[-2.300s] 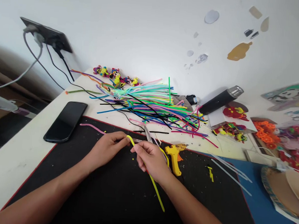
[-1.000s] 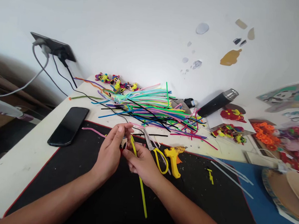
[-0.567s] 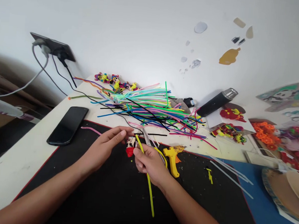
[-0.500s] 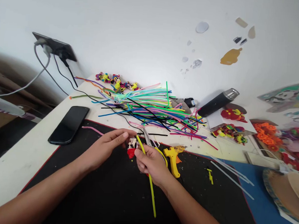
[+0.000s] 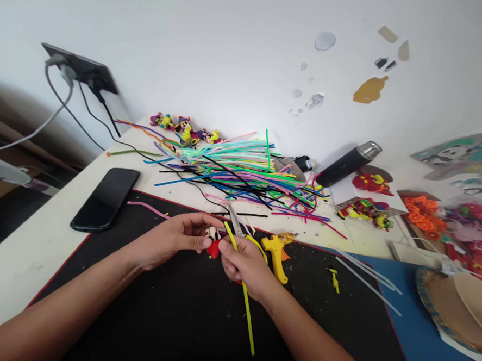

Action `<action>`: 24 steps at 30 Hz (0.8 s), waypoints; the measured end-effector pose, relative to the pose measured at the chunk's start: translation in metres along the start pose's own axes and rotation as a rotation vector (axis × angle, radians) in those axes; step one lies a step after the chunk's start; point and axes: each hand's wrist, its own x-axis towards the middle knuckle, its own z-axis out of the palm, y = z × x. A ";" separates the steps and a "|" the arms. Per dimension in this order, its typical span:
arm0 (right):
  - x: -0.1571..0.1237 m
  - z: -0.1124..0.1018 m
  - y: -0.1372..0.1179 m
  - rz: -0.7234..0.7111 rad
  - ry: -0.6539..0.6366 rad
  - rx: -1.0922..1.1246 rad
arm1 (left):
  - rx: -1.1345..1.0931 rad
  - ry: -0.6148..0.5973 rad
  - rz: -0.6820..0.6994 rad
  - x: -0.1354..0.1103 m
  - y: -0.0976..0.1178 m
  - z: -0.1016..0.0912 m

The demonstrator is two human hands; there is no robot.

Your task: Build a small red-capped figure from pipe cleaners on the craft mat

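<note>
My left hand (image 5: 184, 234) pinches a small figure (image 5: 213, 248), white and black above and red below, between thumb and fingers. Close beside it on the right, my right hand (image 5: 246, 262) is closed on a yellow pipe cleaner (image 5: 248, 317). One end rises past the thumb; the long end slants down over the black mat (image 5: 155, 317). Scissor blades (image 5: 235, 222) show just beyond the right hand, their handles mostly hidden; whether that hand touches them I cannot tell. A yellow glue gun (image 5: 277, 256) lies to the right of that hand.
Behind the hands spreads a pile of coloured pipe cleaners (image 5: 233, 166). A phone (image 5: 106, 199) lies left, a black flask (image 5: 348, 164) back right. Clear sticks (image 5: 369, 281) and a small yellow piece (image 5: 335, 280) rest on the right. Finished figures (image 5: 185, 129) sit by the wall.
My left thumb has come down onto the small figure, which now sits between thumb and fingers. The yellow pipe cleaner's upper end looks straighter. The view has shifted slightly.
</note>
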 end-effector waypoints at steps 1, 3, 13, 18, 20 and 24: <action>0.000 0.000 0.000 -0.007 0.004 0.002 | -0.018 0.009 -0.005 0.000 -0.001 0.000; 0.000 0.000 0.000 -0.028 0.016 0.011 | -0.062 0.040 -0.013 0.001 -0.003 0.001; 0.003 -0.004 -0.004 -0.103 0.101 -0.022 | -0.203 0.199 -0.027 0.001 -0.011 0.016; 0.003 -0.004 -0.009 -0.101 0.136 -0.047 | -0.127 0.147 -0.018 -0.002 -0.008 0.016; 0.003 -0.004 -0.010 -0.102 0.132 -0.049 | -0.130 0.127 -0.033 -0.003 -0.008 0.014; 0.002 -0.004 -0.009 -0.090 0.115 -0.055 | -0.131 0.105 -0.060 -0.005 -0.007 0.012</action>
